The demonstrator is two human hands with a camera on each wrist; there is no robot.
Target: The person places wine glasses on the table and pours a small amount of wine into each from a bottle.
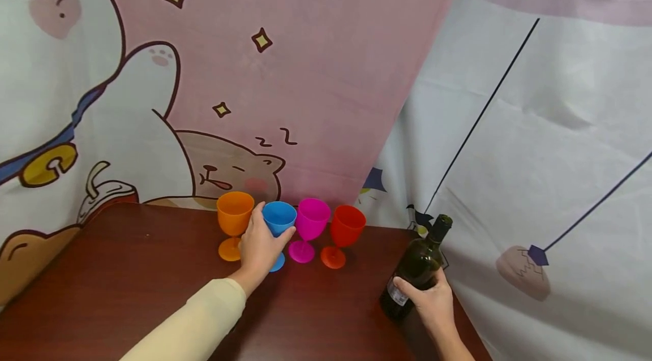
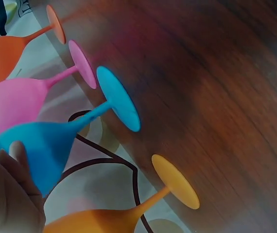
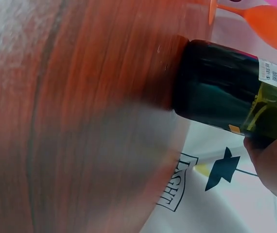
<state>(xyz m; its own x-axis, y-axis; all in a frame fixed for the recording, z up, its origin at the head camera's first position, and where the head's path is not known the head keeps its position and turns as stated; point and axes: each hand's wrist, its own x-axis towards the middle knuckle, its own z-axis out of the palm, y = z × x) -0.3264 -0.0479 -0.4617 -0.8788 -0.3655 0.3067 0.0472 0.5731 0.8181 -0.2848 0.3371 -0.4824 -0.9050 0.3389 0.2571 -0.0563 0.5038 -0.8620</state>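
Observation:
A blue plastic goblet (image 1: 279, 218) stands on the table, its bowl gripped from the left by my left hand (image 1: 261, 248). In the left wrist view, the fingers (image 2: 18, 167) curl around the bowl of that goblet, above its stem and round foot. On the right, my right hand (image 1: 434, 300) holds a dark green wine bottle (image 1: 419, 262) round its body, thumb over the label side. The bottle has an uncovered mouth and leans slightly to the right in the head view. Its base (image 3: 189, 80) is close to the wood in the right wrist view.
An orange-yellow goblet (image 1: 235, 215) stands left of the blue one. To its right are a magenta goblet (image 1: 312, 219) and a red goblet (image 1: 347, 226), in a row. Behind the dark wooden table (image 1: 153, 270) hangs a printed cartoon cloth (image 1: 316, 95), also along the right edge.

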